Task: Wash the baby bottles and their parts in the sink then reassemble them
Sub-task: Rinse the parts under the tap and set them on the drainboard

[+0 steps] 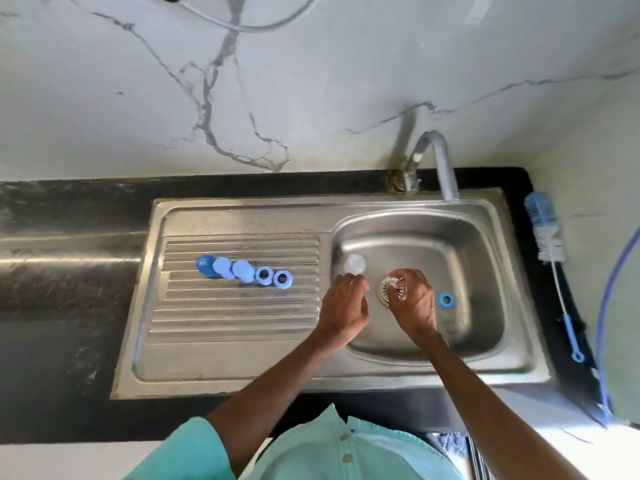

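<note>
Over the steel sink basin (460,251), my right hand (414,304) grips a clear part, seemingly a nipple (396,287), just above the drain. My left hand (344,306) hovers beside it with loosely bent fingers; whether it holds anything is unclear. A clear baby bottle (355,264) stands in the basin near my left fingertips. A blue collar ring (446,300) lies in the basin to the right. On the ribbed drainboard (239,313) sits a row: a dark blue cap (205,264), two pale blue caps (232,268), and two blue rings (273,276).
A curved tap (440,161) rises behind the basin; no water is seen flowing. A blue and white bottle brush (550,258) lies on the black counter to the right, next to a blue hose (602,323). Marble wall stands behind.
</note>
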A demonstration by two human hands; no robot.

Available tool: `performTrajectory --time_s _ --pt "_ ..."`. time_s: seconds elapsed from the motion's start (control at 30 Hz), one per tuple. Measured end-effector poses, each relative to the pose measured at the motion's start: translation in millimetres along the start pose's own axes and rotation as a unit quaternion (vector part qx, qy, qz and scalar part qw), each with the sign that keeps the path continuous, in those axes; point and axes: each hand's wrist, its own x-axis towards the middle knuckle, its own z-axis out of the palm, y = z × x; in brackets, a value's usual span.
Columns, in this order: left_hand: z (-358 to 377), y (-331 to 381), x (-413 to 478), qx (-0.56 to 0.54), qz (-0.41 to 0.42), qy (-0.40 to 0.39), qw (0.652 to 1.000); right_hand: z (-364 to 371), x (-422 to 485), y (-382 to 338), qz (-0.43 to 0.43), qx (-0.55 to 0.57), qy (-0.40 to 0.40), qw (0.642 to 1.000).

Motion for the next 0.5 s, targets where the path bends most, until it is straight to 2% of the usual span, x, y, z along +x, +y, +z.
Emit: performTrajectory --time_s 0.07,0.2,0.3,0.4,0.5 --pt "18 18 18 0.007 0.016 -0.021 1.0 -9 8 36 0.036 -0.034 -0.003 0.999" --pt "54 44 51 0.041 0.031 -0.055 0.997 -16 32 107 0.161 -0.075 -0.063 0.982" --pt "79 49 71 0.061 0.031 -0.069 0.995 -13 44 151 0.189 -0.114 -0.121 0.968" --pt "100 51 89 0.08 0.028 -0.086 0.993 -7 54 182 0.243 -0.167 -0.184 0.938" --pt "111 54 94 0.094 0.015 -0.102 0.99 1 51 204 0.273 -0.169 -0.203 0.925"
